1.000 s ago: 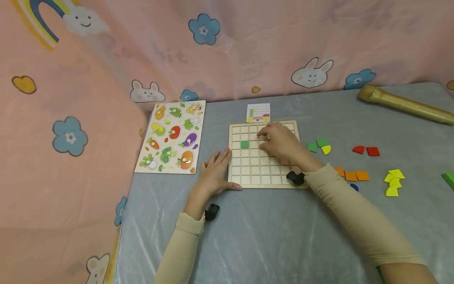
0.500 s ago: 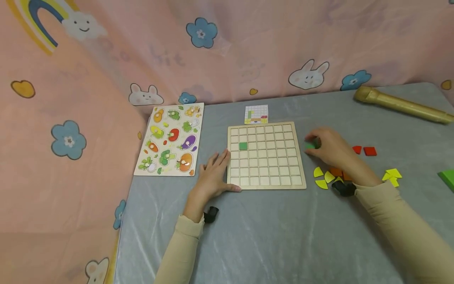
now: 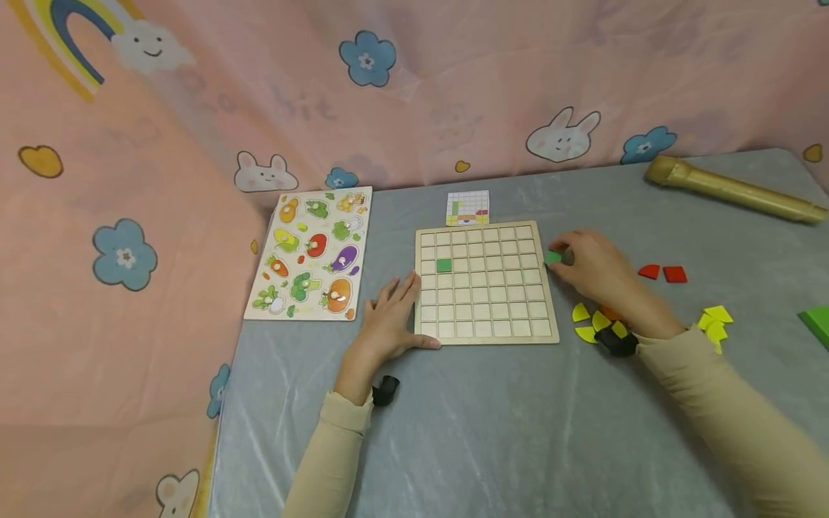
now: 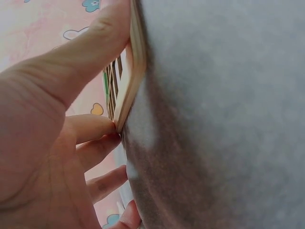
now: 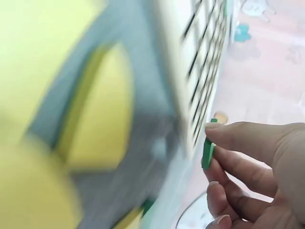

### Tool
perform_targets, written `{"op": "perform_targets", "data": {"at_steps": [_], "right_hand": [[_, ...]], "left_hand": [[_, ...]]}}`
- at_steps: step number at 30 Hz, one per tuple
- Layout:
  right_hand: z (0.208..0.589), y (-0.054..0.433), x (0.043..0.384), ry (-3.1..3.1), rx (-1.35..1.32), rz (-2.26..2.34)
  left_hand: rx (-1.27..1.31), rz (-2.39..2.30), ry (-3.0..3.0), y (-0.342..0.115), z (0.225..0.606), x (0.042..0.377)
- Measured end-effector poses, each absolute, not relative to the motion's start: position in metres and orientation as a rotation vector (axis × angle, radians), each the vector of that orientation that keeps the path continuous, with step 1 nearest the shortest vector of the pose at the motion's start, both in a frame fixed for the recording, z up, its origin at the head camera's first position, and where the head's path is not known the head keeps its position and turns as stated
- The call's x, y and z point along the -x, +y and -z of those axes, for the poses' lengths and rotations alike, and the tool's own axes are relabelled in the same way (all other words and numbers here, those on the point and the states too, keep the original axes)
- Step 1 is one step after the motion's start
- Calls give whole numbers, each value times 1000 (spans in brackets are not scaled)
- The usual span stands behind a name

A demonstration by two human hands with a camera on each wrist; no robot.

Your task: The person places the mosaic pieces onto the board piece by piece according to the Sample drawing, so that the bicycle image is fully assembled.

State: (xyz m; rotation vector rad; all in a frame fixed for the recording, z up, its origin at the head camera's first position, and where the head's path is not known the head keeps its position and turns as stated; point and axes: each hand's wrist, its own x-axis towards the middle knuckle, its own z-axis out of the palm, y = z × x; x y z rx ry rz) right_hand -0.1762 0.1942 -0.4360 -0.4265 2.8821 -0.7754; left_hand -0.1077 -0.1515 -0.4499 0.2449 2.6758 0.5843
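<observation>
A pale wooden grid board (image 3: 482, 295) lies flat in the head view, with one green square tile (image 3: 443, 265) in a cell on its left side. My left hand (image 3: 387, 316) rests at the board's lower left corner, fingertips against the left edge and thumb along the front edge. Just off the board's right edge, my right hand (image 3: 599, 273) pinches another green square tile (image 3: 553, 257) between thumb and fingers. The right wrist view shows this green tile (image 5: 208, 151) held on edge near the board's side.
Behind the board lies a small pattern card (image 3: 468, 208). Yellow quarter-round pieces (image 3: 586, 334), red pieces (image 3: 675, 274) and more yellow pieces (image 3: 717, 315) lie to the right. A vegetable puzzle board (image 3: 309, 253) is at left, a gold-coloured stick (image 3: 735, 188) at back right.
My right hand went from over the board to the loose pieces on the right, took hold of a green tile and moved slightly back towards the board. My left hand stayed at the corner.
</observation>
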Motion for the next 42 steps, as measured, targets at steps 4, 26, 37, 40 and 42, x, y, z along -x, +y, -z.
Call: {"op": "perform_targets", "data": {"at_steps": [4,26,37,40,42], "right_hand": [[432,171,177,2900,537,836],[448,62,185,2751,763,897],[452,52,184,2749,782,896],[451,59,183,2744,734,895],[450,68,183,2743,682,902]], "left_hand": [[-242,-590,2672,-151,449,108],[-248,-558,2678,-150,448,110],[-254,-565,2680,-151,448,110],[-247,-564,2675,-152,449,110],[-239,-565,2672,-152,449,109]]}}
